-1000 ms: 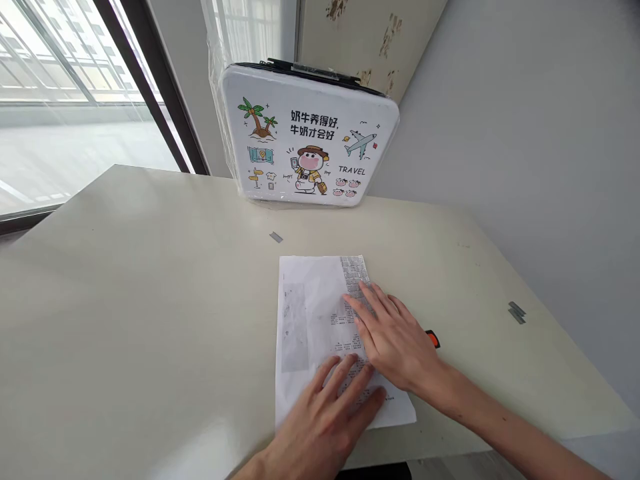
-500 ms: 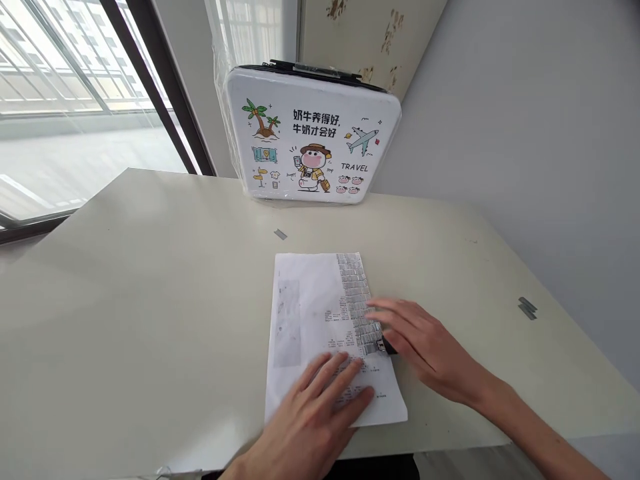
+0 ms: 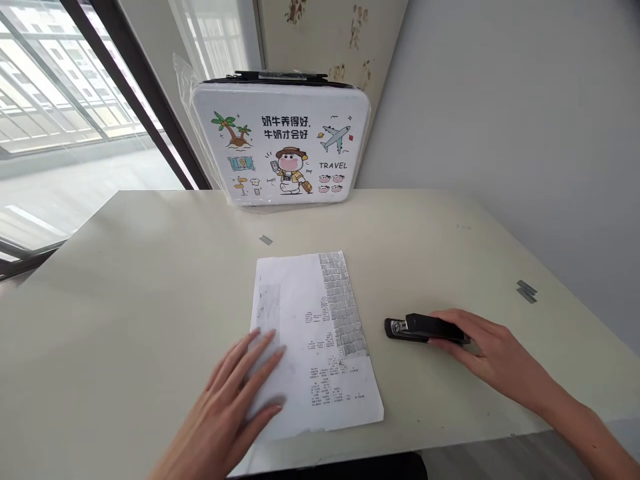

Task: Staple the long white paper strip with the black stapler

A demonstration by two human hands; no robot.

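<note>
A stack of printed paper (image 3: 295, 373) lies on the pale table, its right edge covered with rows of silvery staples (image 3: 345, 307). On the paper's lower left part rests my left hand (image 3: 230, 393), fingers spread and holding nothing. To the right of the sheets, my right hand (image 3: 490, 350) grips the rear part of a black stapler (image 3: 425, 327), whose front end points left toward the paper without touching it.
A white case (image 3: 285, 147) with cartoon prints stands at the table's back. Staple strips lie near it (image 3: 266, 240) and at the right (image 3: 527, 291). The table's edge (image 3: 320, 460) runs along the front; a window is at left.
My right hand has moved right, off the paper's edge, with the stapler now fully in view. My left hand has slid left across the paper. The camera view has shifted slightly.
</note>
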